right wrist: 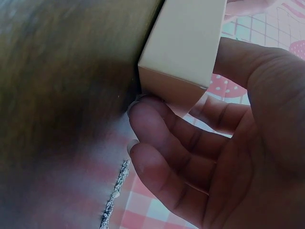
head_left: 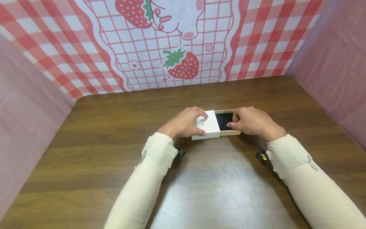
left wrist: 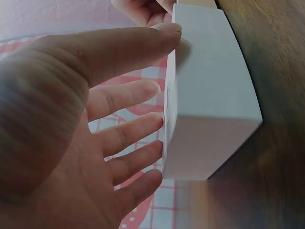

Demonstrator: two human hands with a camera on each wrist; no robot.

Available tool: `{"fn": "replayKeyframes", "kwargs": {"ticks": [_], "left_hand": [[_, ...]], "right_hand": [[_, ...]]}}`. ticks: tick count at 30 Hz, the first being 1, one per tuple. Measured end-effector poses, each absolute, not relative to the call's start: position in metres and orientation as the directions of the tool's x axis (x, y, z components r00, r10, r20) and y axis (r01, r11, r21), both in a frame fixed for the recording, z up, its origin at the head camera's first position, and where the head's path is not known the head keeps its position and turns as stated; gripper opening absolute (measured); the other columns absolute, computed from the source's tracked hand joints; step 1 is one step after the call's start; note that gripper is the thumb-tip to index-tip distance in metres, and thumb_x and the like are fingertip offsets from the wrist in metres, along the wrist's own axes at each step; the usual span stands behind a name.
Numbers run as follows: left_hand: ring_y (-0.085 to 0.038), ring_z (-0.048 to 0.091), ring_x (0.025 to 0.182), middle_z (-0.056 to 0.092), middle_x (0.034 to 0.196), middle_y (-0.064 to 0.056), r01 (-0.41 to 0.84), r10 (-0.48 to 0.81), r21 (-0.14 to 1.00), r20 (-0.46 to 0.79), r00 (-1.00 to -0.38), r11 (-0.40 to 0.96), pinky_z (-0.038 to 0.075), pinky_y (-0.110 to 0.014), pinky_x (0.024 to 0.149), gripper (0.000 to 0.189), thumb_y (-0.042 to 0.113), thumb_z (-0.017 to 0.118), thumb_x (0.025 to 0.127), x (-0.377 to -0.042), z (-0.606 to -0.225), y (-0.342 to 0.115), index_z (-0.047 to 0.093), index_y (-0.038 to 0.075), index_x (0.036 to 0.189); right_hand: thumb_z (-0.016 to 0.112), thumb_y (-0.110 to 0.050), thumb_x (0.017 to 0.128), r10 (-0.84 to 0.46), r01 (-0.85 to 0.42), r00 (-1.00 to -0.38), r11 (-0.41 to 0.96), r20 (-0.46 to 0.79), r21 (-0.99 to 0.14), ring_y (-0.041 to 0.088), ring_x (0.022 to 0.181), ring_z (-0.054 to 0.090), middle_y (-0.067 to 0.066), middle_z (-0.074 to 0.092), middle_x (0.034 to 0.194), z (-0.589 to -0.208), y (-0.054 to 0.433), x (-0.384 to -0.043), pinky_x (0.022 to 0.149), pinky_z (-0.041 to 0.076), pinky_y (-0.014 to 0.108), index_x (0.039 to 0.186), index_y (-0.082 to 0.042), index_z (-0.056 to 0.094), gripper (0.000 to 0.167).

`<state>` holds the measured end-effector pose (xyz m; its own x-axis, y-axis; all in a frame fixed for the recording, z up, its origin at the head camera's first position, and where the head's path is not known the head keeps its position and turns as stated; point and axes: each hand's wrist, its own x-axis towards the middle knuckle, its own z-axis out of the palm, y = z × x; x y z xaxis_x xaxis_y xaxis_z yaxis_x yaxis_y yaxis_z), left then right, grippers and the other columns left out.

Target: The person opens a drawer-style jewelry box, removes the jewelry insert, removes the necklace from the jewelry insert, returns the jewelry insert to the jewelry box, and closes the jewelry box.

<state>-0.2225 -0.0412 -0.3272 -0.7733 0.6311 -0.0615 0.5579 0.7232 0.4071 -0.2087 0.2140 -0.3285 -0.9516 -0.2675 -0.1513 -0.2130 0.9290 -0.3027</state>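
Note:
A small white box sleeve (head_left: 211, 125) with a faint mark on top lies on the table, its inner tray (head_left: 230, 133) slid partway out to the right. The tray has tan walls and a black inside (head_left: 222, 120). My left hand (head_left: 187, 122) rests on the sleeve; in the left wrist view the fairly straight fingers touch its top face and the thumb its near top edge. With the thumb over the rim and fingers curled against the end wall, my right hand (head_left: 251, 122) grips the tray's right end, also seen in the right wrist view (right wrist: 176, 83).
The brown wooden table (head_left: 100, 143) reaches back to a red-and-white checked cloth (head_left: 257, 38) with strawberries. Pink cloth walls (head_left: 328, 63) stand at both sides. A dark wrist device (head_left: 262, 156) shows under the right sleeve.

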Motion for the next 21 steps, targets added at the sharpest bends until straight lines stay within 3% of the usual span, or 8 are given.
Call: {"fn": "replayKeyframes", "kwargs": {"ticks": [3,13,21], "left_hand": [[-0.021,0.036,0.140,0.047,0.150,-0.006,0.541,0.624,0.428,-0.072,-0.778,0.724,0.027,-0.034,0.116,0.057,0.032,0.080,0.087,-0.220,-0.328,-0.047,0.060,0.014,0.137],[-0.024,0.030,0.143,0.035,0.157,-0.009,0.468,0.570,0.459,-0.107,-0.815,0.755,0.030,-0.042,0.114,0.064,0.034,0.081,0.086,-0.217,-0.334,-0.063,0.056,0.018,0.142],[-0.020,0.035,0.139,0.037,0.154,-0.008,0.448,0.565,0.483,-0.122,-0.816,0.752,0.032,-0.039,0.113,0.067,0.032,0.082,0.085,-0.216,-0.334,-0.070,0.054,0.018,0.144]], "right_hand": [[0.071,-0.042,0.091,-0.266,-0.213,-0.952,0.931,-0.151,-0.298,0.019,0.063,0.051,0.003,0.054,0.070,-0.329,0.214,-0.208,0.054,0.037,0.037,0.083,-0.014,0.060,0.031],[0.070,-0.042,0.092,-0.274,-0.217,-0.950,0.925,-0.151,-0.311,0.019,0.065,0.051,0.003,0.054,0.071,-0.329,0.216,-0.208,0.054,0.038,0.036,0.086,-0.014,0.061,0.030],[0.070,-0.040,0.092,-0.286,-0.230,-0.947,0.923,-0.149,-0.309,0.019,0.064,0.050,0.003,0.054,0.072,-0.329,0.214,-0.208,0.054,0.037,0.036,0.087,-0.013,0.059,0.030]]}}
